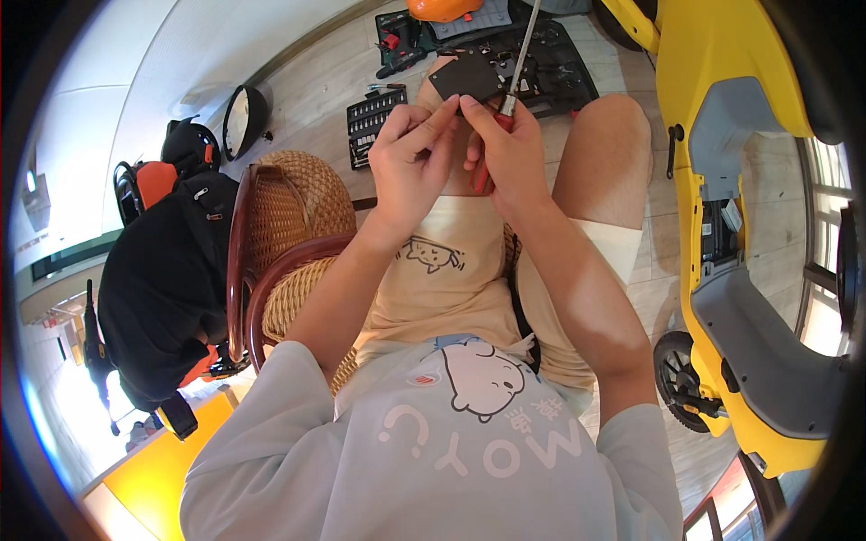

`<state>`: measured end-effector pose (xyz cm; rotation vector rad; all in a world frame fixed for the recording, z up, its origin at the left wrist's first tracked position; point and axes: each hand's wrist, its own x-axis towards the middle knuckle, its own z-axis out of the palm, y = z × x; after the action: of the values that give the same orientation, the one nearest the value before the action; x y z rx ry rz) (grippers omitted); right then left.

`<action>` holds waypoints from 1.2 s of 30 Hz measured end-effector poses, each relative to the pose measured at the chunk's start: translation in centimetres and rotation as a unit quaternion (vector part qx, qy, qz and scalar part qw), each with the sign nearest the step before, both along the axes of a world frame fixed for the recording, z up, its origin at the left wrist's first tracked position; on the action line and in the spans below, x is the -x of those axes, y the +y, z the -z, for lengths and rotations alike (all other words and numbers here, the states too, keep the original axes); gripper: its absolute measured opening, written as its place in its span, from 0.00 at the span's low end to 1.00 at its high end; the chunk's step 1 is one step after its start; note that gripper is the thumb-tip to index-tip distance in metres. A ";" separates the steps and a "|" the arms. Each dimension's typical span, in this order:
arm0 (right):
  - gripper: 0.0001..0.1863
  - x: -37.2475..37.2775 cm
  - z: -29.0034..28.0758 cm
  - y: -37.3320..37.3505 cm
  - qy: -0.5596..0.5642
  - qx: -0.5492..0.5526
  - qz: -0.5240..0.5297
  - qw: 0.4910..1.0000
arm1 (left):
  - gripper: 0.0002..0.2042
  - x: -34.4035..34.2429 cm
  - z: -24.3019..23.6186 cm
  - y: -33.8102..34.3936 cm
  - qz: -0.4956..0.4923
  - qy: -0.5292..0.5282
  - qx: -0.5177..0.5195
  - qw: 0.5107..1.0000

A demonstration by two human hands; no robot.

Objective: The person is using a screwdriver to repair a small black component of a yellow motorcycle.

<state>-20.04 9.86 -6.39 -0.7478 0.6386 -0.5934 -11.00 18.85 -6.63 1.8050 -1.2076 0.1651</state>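
Note:
My left hand (pixel 410 158) is raised over my lap, fingertips pinched at the lower edge of a dark flat plate (pixel 465 77); whatever small thing they hold is too small to make out. My right hand (pixel 510 158) grips a red-handled screwdriver (pixel 508 113), its long metal shaft pointing up and away, while the right thumb and forefinger meet close to the left fingertips. The plate lies above my knee, with small fixings along its edges.
A socket set (pixel 363 122) and an open tool case (pixel 564 72) lie on the floor (pixel 307 108). A wicker chair (pixel 298 194) and black bag (pixel 158 288) are left. A yellow scooter-like vehicle (pixel 767 361) is right; an orange object (pixel 442 9) is at top.

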 end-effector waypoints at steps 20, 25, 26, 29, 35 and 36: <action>0.12 -0.1 0.0 0.4 0.013 0.041 0.009 0.999 | 0.08 -0.2 -1.7 0.4 -0.054 0.186 -0.008 0.981; 0.14 0.0 0.0 0.5 0.032 0.030 -0.009 0.999 | 0.06 -0.3 -1.4 0.5 -0.023 0.342 0.037 0.939; 0.14 0.0 0.1 0.6 0.034 0.029 -0.011 0.999 | 0.06 -0.3 -1.3 0.5 -0.013 0.336 0.048 0.940; 0.14 0.0 0.2 0.6 0.019 0.038 -0.014 0.999 | 0.06 -0.3 -1.2 0.5 -0.015 0.262 0.042 0.964; 0.13 -0.1 0.4 0.7 0.023 0.056 -0.004 0.998 | 0.06 -0.5 -1.2 0.6 -0.059 0.259 -0.002 0.964; 0.13 -0.1 0.4 0.7 0.019 0.063 -0.002 0.998 | 0.06 -0.5 -1.1 0.6 -0.060 0.267 0.006 0.962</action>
<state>-19.91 10.59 -6.76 -0.8805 0.6383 -0.6213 -10.48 19.40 -5.50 1.7586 -0.7124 -0.2354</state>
